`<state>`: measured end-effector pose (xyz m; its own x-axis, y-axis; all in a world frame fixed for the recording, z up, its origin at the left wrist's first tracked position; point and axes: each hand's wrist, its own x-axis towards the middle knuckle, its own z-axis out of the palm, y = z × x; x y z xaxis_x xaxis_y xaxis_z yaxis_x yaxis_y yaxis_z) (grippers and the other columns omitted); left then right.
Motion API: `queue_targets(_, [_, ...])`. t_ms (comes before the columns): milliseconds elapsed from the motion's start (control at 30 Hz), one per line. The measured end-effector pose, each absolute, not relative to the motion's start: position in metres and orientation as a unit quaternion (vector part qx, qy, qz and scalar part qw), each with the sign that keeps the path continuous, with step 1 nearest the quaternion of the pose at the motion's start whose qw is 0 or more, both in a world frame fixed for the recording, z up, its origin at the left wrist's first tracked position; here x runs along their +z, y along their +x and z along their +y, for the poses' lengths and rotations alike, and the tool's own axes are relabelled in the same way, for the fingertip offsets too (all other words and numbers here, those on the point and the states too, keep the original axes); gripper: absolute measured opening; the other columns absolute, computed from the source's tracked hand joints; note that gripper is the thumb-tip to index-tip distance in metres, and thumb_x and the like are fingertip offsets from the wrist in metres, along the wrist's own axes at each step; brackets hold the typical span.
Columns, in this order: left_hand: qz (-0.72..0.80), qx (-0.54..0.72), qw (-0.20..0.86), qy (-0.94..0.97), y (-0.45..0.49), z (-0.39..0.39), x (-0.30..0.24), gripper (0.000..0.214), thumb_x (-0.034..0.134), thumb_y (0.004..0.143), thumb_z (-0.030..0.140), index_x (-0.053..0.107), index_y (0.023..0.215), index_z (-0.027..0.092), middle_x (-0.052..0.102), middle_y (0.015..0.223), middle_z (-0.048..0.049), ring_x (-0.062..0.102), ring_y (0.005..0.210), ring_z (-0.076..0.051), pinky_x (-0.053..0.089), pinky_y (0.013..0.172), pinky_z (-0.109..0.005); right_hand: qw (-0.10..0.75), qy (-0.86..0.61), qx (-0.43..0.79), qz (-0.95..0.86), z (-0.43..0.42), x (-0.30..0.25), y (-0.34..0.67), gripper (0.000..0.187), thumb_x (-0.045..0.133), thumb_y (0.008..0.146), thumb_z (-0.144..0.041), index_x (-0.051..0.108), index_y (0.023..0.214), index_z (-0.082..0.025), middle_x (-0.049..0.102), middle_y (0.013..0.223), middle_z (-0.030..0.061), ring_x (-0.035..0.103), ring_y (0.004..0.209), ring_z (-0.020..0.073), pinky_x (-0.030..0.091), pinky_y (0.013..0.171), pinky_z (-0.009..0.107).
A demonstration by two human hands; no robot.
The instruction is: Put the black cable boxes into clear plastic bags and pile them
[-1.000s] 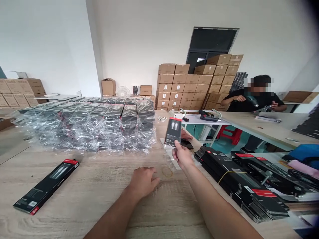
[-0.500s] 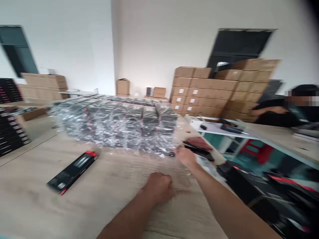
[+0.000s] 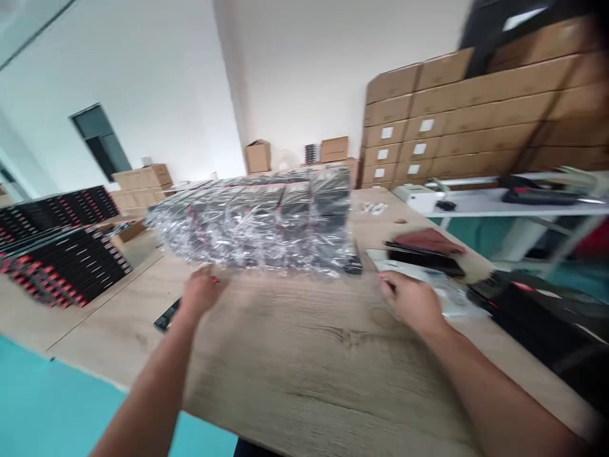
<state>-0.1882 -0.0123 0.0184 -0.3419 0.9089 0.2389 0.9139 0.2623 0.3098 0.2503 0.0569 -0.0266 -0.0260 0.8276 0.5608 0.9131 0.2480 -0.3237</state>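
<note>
My left hand (image 3: 203, 293) is closed over a slim black box (image 3: 166, 315) lying on the wooden table. One corner of that box shows left of my wrist, and a bit of red shows by the fingers. Most of the box is hidden. My right hand (image 3: 413, 303) is curled into a loose fist above the table, beside a clear plastic bag (image 3: 459, 298); nothing shows in its fingers. Behind both hands stands a long row of black boxes under clear plastic wrap (image 3: 266, 228).
Black boxes with red ends (image 3: 71, 266) are stacked at the left. On the right lie a dark red pouch (image 3: 428, 240) and black packages (image 3: 537, 317). Cartons (image 3: 442, 120) are piled behind a white side table (image 3: 485, 206). The near table edge slants along the lower left.
My left hand has moved left from mid-table onto the black box. My right hand has left the corner of the wrapped row and moved right. The view has shifted, and the co-worker is out of sight.
</note>
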Motion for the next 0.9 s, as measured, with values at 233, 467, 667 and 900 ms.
queue_targets(233, [-0.773,-0.158,-0.103,-0.606,-0.209,-0.031,0.006,0.091,0.055,0.070,0.061,0.031,0.144,0.012,0.047,0.137,-0.0205,0.039,0.128,-0.041,0.034,0.099,-0.049,0.288,-0.624,-0.027,-0.726,0.049,-0.020,0.250,0.033,0.043,0.090,-0.039,0.069,0.076,-0.024,0.072,0.077,0.0054,0.064,0.073,0.0211,0.038,0.061,0.028])
queue_targets(467, [-0.448,-0.313,-0.632,-0.549,-0.001,-0.019,0.007,0.065,0.030,0.090,0.059,0.065,0.115,0.010,0.070,0.100,-0.0144,0.067,0.086,-0.023,0.051,0.077,-0.032,0.508,-0.476,-0.023,-0.718,0.004,-0.001,0.214,0.046,0.035,0.093,-0.043,0.050,0.130,-0.021,0.060,0.119,0.0112,0.055,0.107,0.0261,0.043,0.090,0.039])
queue_targets(667, [-0.448,-0.271,-0.584,-0.621,0.072,-0.003,-0.012,0.056,0.031,0.092,0.043,0.073,0.069,0.014,0.072,0.072,-0.0085,0.066,0.078,-0.019,0.051,0.056,-0.023,0.411,-0.397,-0.124,-0.811,0.000,0.006,0.216,0.049,0.045,0.089,-0.048,0.050,0.131,-0.023,0.044,0.140,0.0104,0.034,0.130,0.0313,0.021,0.109,0.051])
queue_targets(900, [-0.241,-0.307,-0.819,-0.421,0.060,-0.007,-0.013,0.069,0.035,0.087,0.061,0.060,0.123,0.009,0.067,0.109,-0.0193,0.064,0.100,-0.029,0.048,0.091,-0.044,0.461,-0.602,-0.122,-0.640,0.037,0.003,0.270,0.046,0.035,0.095,-0.040,0.046,0.133,-0.015,0.048,0.134,0.0165,0.042,0.123,0.0315,0.032,0.100,0.048])
